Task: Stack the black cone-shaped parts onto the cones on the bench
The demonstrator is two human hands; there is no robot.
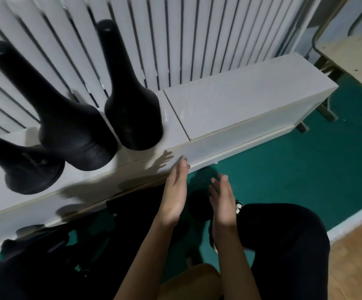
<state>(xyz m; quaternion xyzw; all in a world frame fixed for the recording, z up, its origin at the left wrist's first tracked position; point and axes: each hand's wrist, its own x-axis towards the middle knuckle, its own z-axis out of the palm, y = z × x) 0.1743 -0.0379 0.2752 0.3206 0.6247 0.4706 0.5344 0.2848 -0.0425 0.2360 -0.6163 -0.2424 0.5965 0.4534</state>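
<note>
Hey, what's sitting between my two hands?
In the head view, a black cone-shaped part on the green floor lies between the left hand and right hand, both open; whether they touch it is unclear.

Three black cones (pixel 76 126) crowd the left part of the bench (pixel 240 94), close together w/ narrow gaps btwn them. Its right part lies open from above & in front. A slatted wall (pixel 197 40) closes the back; a chair (pixel 349 59) stands beyond the right end.

place: classroom-like room | cues: plywood school chair (pixel 352 59), green floor (pixel 294 167), white slatted wall (pixel 197 40)
</note>
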